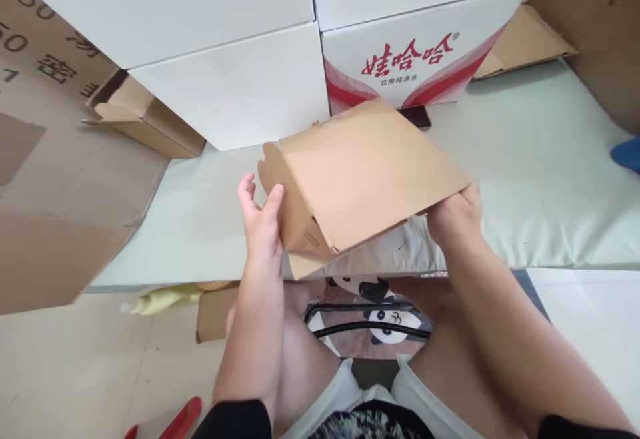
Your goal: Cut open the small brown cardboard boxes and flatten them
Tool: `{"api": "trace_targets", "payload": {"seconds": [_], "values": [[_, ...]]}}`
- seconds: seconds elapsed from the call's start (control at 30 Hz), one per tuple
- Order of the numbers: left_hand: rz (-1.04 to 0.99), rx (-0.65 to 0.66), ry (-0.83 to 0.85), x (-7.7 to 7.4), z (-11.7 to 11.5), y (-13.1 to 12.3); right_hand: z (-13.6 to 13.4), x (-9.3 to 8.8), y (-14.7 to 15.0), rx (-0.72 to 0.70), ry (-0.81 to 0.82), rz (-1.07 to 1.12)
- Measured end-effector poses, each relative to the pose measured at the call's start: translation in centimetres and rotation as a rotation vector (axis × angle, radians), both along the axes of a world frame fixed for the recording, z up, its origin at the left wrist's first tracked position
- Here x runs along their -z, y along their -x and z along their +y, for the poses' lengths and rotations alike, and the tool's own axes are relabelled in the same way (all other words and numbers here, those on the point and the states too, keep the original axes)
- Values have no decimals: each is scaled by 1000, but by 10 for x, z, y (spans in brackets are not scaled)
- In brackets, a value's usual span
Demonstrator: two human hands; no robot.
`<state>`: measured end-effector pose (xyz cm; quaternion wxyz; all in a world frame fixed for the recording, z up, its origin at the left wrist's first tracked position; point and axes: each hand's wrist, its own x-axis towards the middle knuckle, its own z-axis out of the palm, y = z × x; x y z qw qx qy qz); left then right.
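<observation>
A brown cardboard box, partly folded, is held tilted above the pale green padded surface. Its left end has an upright flap with a notched edge, and a lower flap points toward me. My right hand grips the box at its near right corner, the fingers partly hidden beneath it. Against the left end flap rests my left hand, thumb and fingers spread apart, the thumb touching the cardboard. Behind the box a dark phone-like object lies partly covered.
White cartons are stacked at the back, one with red lettering. A large brown carton stands left, beside a smaller cardboard box. Another flat cardboard piece lies back right. A blue object sits at the right edge.
</observation>
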<state>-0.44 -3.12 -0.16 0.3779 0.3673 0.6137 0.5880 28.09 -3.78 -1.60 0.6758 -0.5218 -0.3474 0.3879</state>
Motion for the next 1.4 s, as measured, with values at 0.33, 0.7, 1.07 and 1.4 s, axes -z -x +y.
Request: {"api": "trace_targets", "payload": {"seconds": [0.33,0.7,1.07,1.4], "values": [[347,415,-122,0,-6,-4,3,-5,3,115,-39,55],[738,330,-208,-7,-13,-15,-1,-13,8,106,35,110],[545,122,-128,-6,-7,-15,0,-9,3,19,75,8],[127,14,0,-6,-1,-6,-5,-13,1,7,72,-249]]}}
